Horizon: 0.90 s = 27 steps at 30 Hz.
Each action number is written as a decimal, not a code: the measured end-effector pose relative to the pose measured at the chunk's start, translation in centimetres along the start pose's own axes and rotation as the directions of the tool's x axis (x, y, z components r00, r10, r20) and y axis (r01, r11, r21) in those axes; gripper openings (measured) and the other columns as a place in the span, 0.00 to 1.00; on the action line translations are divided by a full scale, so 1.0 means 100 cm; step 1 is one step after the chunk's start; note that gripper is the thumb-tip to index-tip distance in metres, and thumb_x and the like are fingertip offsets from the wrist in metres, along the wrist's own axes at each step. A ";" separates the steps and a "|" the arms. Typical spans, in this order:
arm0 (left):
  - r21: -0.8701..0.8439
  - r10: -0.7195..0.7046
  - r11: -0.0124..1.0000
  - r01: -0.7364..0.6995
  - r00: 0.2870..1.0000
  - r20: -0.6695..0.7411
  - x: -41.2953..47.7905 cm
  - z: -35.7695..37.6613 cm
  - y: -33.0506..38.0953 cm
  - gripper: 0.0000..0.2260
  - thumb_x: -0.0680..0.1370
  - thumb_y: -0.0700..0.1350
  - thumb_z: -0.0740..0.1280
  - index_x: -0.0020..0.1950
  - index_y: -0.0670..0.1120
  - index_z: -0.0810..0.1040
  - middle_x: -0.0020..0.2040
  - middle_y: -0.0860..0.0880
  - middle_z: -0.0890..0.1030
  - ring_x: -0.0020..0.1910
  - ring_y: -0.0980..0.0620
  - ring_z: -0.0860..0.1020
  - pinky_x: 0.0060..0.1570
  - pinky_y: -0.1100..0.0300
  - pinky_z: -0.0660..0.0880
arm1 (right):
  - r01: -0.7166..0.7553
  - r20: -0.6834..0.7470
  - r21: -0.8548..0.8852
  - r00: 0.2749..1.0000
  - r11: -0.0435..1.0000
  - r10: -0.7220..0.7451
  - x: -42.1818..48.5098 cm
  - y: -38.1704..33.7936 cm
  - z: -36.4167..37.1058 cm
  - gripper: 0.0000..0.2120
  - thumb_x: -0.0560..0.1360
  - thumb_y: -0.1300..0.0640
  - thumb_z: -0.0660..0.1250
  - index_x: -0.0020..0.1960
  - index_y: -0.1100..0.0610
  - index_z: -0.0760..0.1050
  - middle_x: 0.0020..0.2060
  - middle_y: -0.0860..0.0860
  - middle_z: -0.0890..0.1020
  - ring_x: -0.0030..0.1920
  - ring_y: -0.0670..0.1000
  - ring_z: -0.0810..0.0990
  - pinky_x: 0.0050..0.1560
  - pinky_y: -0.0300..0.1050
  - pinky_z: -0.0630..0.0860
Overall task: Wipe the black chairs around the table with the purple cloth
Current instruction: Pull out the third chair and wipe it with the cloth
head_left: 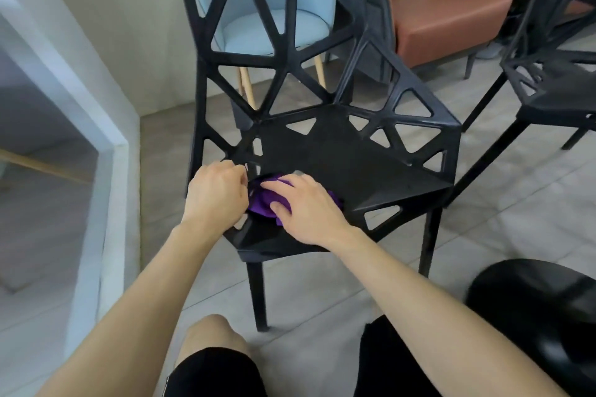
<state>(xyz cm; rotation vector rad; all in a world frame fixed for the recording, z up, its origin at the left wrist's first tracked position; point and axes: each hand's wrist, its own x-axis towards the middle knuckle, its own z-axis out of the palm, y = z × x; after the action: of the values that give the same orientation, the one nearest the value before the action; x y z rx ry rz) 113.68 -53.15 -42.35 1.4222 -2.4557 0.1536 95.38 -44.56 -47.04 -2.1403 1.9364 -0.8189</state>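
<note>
Head view, left to right: what do you record? (Supervisor)

Operator: I note the white table (109,145) at far left. Next comes the left hand (214,195), fingers curled at the left edge of the purple cloth (259,203) and apparently pinching it. The cloth lies bunched on the near-left corner of the black chair (354,158) seat. The right hand (308,208) lies flat on top of it, fingers straight, pressing down. A second black chair (554,106) stands to the right, well apart.

Supervisor: Step in hand, and what follows?

Operator: I judge the seat wipe is under way at that near-left corner. Most of the seat and the open-lattice backrest appear yet to be covered. The next move calls for sweeping the cloth right and far across the seat under even pressure. It should be kept gathered so it does not snag or drop through the triangular openings. I cannot tell whether the second chair has been wiped.
</note>
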 end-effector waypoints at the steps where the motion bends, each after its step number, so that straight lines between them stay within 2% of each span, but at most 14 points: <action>1: 0.038 0.021 0.999 -0.019 0.999 -0.045 -0.001 -0.002 -0.008 0.08 0.79 0.41 0.65 0.50 0.48 0.85 0.47 0.48 0.82 0.50 0.42 0.80 0.53 0.47 0.78 | 0.016 0.005 0.025 1.000 1.000 -0.016 -0.005 0.007 -0.005 0.22 0.84 0.47 0.65 0.78 0.42 0.71 0.70 0.47 0.78 0.69 0.53 0.74 0.69 0.52 0.75; 3: 0.054 0.023 0.998 -0.016 0.993 -0.119 -0.005 -0.007 -0.022 0.10 0.79 0.41 0.67 0.56 0.46 0.86 0.52 0.47 0.83 0.56 0.42 0.79 0.62 0.45 0.76 | -0.054 0.005 0.035 0.999 0.998 0.054 -0.007 0.032 -0.017 0.21 0.85 0.48 0.64 0.78 0.42 0.72 0.70 0.47 0.79 0.68 0.53 0.75 0.69 0.51 0.74; 4: 0.039 0.004 0.999 0.002 0.988 -0.154 -0.006 -0.009 -0.028 0.10 0.79 0.40 0.67 0.57 0.45 0.85 0.54 0.46 0.82 0.57 0.41 0.78 0.64 0.45 0.74 | -0.121 -0.017 0.004 0.992 0.993 0.121 -0.001 0.049 -0.019 0.21 0.85 0.48 0.64 0.78 0.42 0.72 0.69 0.48 0.79 0.67 0.55 0.75 0.69 0.52 0.74; 7: -0.012 -0.074 0.997 0.073 0.978 -0.197 -0.013 -0.013 -0.041 0.11 0.78 0.39 0.68 0.59 0.44 0.84 0.56 0.45 0.81 0.57 0.41 0.77 0.62 0.45 0.74 | -0.380 -0.069 -0.169 0.925 0.909 0.374 0.038 0.072 -0.012 0.22 0.86 0.47 0.61 0.80 0.44 0.68 0.71 0.56 0.76 0.71 0.62 0.72 0.71 0.61 0.71; 9: -0.029 -0.130 0.992 0.126 0.971 -0.199 -0.021 -0.014 -0.050 0.13 0.78 0.40 0.67 0.61 0.44 0.82 0.56 0.45 0.81 0.56 0.40 0.78 0.60 0.45 0.76 | -0.419 -0.039 -0.206 0.907 0.885 0.420 0.060 0.051 0.005 0.24 0.86 0.46 0.60 0.82 0.45 0.64 0.74 0.58 0.72 0.74 0.65 0.68 0.73 0.64 0.68; 12: -0.055 -0.210 0.977 0.204 0.961 -0.179 -0.031 -0.014 -0.060 0.15 0.80 0.44 0.66 0.66 0.44 0.79 0.59 0.43 0.81 0.56 0.39 0.79 0.56 0.44 0.78 | -0.259 0.071 -0.128 0.961 0.957 0.269 0.065 0.005 0.024 0.25 0.85 0.46 0.60 0.82 0.44 0.64 0.74 0.57 0.72 0.73 0.65 0.68 0.72 0.63 0.70; 14: -0.117 -0.298 0.952 0.283 0.943 -0.146 -0.034 -0.012 -0.061 0.17 0.82 0.48 0.66 0.70 0.44 0.76 0.60 0.43 0.82 0.57 0.38 0.80 0.54 0.44 0.79 | -0.143 0.084 -0.075 0.985 0.987 0.150 0.046 -0.007 0.024 0.25 0.84 0.46 0.62 0.81 0.43 0.65 0.73 0.55 0.73 0.73 0.62 0.69 0.71 0.61 0.72; 16: -0.171 -0.370 0.920 0.352 0.925 -0.088 -0.036 -0.009 -0.057 0.19 0.83 0.53 0.65 0.70 0.45 0.75 0.55 0.44 0.84 0.53 0.38 0.82 0.50 0.46 0.80 | -0.072 0.074 -0.010 0.995 0.997 0.072 0.020 -0.004 0.012 0.25 0.84 0.47 0.65 0.80 0.41 0.67 0.72 0.50 0.75 0.70 0.57 0.71 0.69 0.55 0.74; 18: -0.190 -0.409 0.897 0.399 0.912 -0.017 -0.038 -0.004 -0.052 0.18 0.83 0.58 0.63 0.65 0.46 0.76 0.47 0.46 0.84 0.46 0.38 0.82 0.44 0.49 0.78 | -0.024 0.084 0.018 0.996 1.000 0.022 -0.003 0.006 -0.001 0.24 0.83 0.49 0.66 0.78 0.40 0.68 0.69 0.46 0.76 0.66 0.53 0.73 0.66 0.50 0.74; 21: -0.241 -0.453 0.858 0.453 0.890 0.061 -0.038 -0.001 -0.044 0.18 0.82 0.61 0.64 0.59 0.47 0.75 0.43 0.47 0.81 0.41 0.40 0.79 0.42 0.50 0.77 | -0.075 0.024 -0.079 0.997 0.994 0.077 -0.004 0.006 0.000 0.23 0.81 0.49 0.65 0.76 0.42 0.70 0.65 0.49 0.78 0.62 0.54 0.75 0.63 0.52 0.76; 24: -0.290 -0.462 0.833 0.470 0.881 0.101 -0.038 -0.002 -0.042 0.19 0.83 0.63 0.63 0.58 0.47 0.75 0.44 0.46 0.81 0.42 0.40 0.80 0.43 0.49 0.79 | -0.172 -0.055 -0.292 0.985 0.941 0.163 0.002 -0.024 0.024 0.24 0.79 0.46 0.61 0.75 0.47 0.70 0.63 0.55 0.78 0.62 0.60 0.76 0.62 0.59 0.75; 27: -0.349 -0.474 0.795 0.497 0.867 0.155 -0.029 -0.006 -0.046 0.21 0.84 0.64 0.60 0.52 0.46 0.76 0.44 0.45 0.81 0.43 0.40 0.80 0.40 0.50 0.77 | -0.139 -0.090 -0.305 0.989 0.942 0.116 -0.003 -0.025 0.027 0.23 0.83 0.47 0.60 0.77 0.49 0.70 0.66 0.56 0.77 0.64 0.61 0.75 0.63 0.60 0.76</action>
<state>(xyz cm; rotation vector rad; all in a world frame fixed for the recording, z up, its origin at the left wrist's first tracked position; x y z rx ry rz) 119.11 -52.93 -42.93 1.8215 -1.9228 -0.4606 98.86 -44.57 -48.31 -2.1404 2.3501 -0.6080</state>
